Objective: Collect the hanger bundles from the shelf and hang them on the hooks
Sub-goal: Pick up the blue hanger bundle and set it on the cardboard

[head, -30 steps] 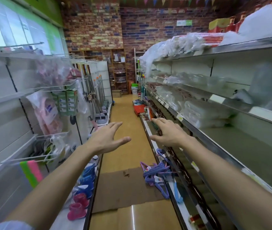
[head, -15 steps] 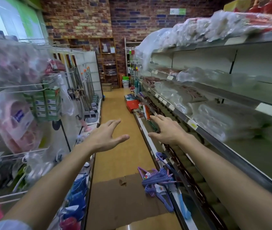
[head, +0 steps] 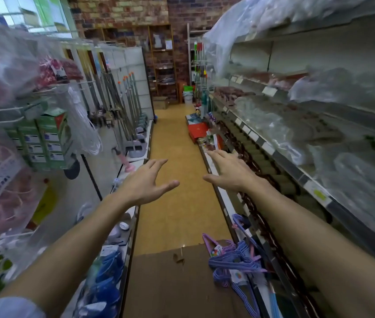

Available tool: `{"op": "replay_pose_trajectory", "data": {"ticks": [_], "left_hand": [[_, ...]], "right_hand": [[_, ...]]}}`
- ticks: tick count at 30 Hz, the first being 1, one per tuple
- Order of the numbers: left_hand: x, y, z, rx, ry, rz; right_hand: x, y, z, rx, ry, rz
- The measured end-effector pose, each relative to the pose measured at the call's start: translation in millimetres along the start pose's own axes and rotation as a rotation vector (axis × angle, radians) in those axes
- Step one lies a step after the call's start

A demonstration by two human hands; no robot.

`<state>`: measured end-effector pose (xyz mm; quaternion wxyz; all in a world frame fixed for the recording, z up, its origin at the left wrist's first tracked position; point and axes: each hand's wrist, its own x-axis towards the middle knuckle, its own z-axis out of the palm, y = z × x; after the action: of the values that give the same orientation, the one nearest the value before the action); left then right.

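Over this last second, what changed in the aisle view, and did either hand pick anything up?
The view advanced along the aisle; the purple hanger bundles and cardboard sheet slid nearer the bottom edge. Nothing was gripped or released. The left hand and right hand stayed outstretched, open and empty.

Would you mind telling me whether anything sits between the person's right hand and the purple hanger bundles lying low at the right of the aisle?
Nothing visible does. The right hand hovers open over the aisle, and the purple hanger bundles lie below and nearer the camera, partly on the cardboard sheet, uncovered. The left hand is open too.
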<state>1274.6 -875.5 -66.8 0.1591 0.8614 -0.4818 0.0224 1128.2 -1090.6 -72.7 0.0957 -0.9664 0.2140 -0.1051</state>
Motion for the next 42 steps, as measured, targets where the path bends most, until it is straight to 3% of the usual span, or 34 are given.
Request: {"op": "replay_pose_trajectory", "data": {"ticks": [11,19,30,42], "left_hand": [[139,-81,87,-0.071,-0.078,-0.084],[219,-127,195,-0.142,-0.19,-0.051],[286,-186,426,-0.166,-0.242,0.005],[246,-210,731,-0.251,-0.176,0.088]], "right_hand": [[147,71,108,0.081,-0.123,0.03],[203,125,202,0.093,-0.149,0.13],[219,233,391,0.003,-0.12,0.23],[155,338,659,0.036,-0.04,0.344]]}}
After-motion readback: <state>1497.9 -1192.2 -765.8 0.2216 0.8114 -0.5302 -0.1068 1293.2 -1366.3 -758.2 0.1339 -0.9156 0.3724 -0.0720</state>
